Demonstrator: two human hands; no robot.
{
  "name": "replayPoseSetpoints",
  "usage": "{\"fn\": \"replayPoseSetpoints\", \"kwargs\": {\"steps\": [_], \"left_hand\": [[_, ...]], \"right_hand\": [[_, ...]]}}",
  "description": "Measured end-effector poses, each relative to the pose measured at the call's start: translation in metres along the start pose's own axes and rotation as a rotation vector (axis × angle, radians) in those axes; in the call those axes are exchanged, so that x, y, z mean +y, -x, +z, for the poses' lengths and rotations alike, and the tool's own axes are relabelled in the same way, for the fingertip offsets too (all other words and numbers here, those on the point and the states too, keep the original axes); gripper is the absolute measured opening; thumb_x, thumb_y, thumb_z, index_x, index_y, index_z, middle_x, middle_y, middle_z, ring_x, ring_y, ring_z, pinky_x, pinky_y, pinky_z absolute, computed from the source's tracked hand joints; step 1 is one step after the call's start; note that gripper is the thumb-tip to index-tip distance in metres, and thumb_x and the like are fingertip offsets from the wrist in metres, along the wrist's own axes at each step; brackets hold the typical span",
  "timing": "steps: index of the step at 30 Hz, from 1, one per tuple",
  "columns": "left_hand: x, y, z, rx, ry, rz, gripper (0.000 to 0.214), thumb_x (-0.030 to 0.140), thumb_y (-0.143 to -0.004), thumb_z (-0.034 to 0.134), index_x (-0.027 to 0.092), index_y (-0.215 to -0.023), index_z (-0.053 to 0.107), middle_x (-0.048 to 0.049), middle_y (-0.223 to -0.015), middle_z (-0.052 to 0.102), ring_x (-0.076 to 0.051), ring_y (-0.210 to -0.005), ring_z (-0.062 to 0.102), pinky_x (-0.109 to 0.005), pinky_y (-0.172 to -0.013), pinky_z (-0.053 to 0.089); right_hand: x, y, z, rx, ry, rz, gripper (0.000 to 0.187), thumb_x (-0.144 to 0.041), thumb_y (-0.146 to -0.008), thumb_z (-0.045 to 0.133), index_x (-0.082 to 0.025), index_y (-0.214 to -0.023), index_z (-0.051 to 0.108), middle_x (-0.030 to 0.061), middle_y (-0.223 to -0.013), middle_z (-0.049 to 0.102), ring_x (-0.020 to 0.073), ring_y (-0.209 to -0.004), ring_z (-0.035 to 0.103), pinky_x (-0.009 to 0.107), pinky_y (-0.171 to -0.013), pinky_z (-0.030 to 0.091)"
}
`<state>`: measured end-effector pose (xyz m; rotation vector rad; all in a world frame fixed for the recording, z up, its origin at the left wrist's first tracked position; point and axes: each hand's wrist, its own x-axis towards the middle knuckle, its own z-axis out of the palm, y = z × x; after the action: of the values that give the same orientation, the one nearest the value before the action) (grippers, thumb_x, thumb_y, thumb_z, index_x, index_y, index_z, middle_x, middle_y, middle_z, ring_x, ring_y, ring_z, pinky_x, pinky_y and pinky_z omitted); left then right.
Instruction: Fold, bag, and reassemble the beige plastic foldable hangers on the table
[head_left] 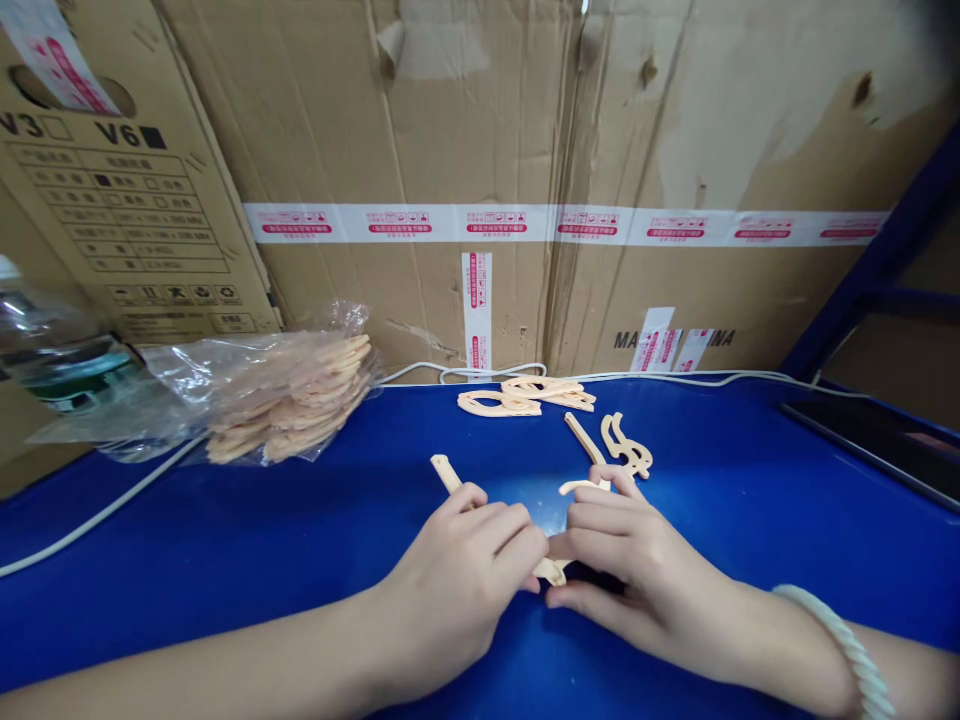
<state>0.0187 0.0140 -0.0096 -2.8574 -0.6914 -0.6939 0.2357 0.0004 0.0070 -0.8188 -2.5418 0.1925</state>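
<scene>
My left hand (469, 570) is closed around a beige plastic folding-hanger part (551, 571); its narrow end sticks out above my knuckles, and the other end shows between both hands. My right hand (645, 560) has thumb and fingers closed about that near end, and its fingers hide part of it. Just beyond the right fingertips, a straight beige arm piece (582, 437) and a curved hook piece (626, 447) lie on the blue table (300, 560). Another curved beige end (577, 487) shows by the right fingers; I cannot tell whether they touch it.
Several beige hanger pieces (525, 394) lie near the back edge. At left, a clear plastic bag (289, 395) holds many more, beside a water bottle (60, 345). A white cable (97, 520) crosses the table. A dark flat device (874, 450) lies right; cardboard boxes (420, 310) stand behind.
</scene>
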Motion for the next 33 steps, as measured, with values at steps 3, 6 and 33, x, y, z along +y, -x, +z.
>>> {"fn": "replayPoseSetpoints", "kwargs": {"steps": [3, 6, 33], "left_hand": [[0.0, 0.002, 0.001, 0.042, 0.044, -0.008, 0.02, 0.005, -0.093, 0.039, 0.018, -0.083, 0.05, 0.0001, -0.076, 0.062, -0.016, -0.063, 0.051, -0.033, -0.064, 0.031], [0.001, 0.003, 0.001, 0.094, 0.054, 0.004, 0.02, 0.003, -0.091, 0.039, 0.018, -0.082, 0.049, 0.0, -0.075, 0.062, -0.016, -0.063, 0.05, -0.033, -0.065, 0.029], [-0.009, 0.005, -0.002, 0.119, 0.112, 0.048, 0.028, 0.0, -0.091, 0.042, 0.017, -0.111, 0.052, -0.0019, -0.083, 0.066, -0.019, -0.082, 0.055, -0.039, -0.088, 0.042]], "right_hand": [[-0.002, -0.002, 0.0, -0.043, -0.122, 0.066, 0.015, -0.032, -0.095, 0.059, -0.02, -0.091, 0.067, -0.0001, -0.076, 0.062, 0.0168, -0.079, 0.054, 0.038, -0.09, 0.033], [-0.003, -0.004, 0.0, -0.033, -0.188, 0.09, 0.014, -0.032, -0.095, 0.059, -0.021, -0.093, 0.068, 0.0001, -0.076, 0.062, 0.0172, -0.078, 0.053, 0.039, -0.088, 0.032], [0.027, -0.002, 0.003, 0.06, 0.12, 0.078, 0.026, -0.023, -0.098, 0.049, -0.022, -0.121, 0.059, 0.0101, -0.111, 0.06, 0.0247, -0.102, 0.052, 0.045, -0.091, 0.044]]}}
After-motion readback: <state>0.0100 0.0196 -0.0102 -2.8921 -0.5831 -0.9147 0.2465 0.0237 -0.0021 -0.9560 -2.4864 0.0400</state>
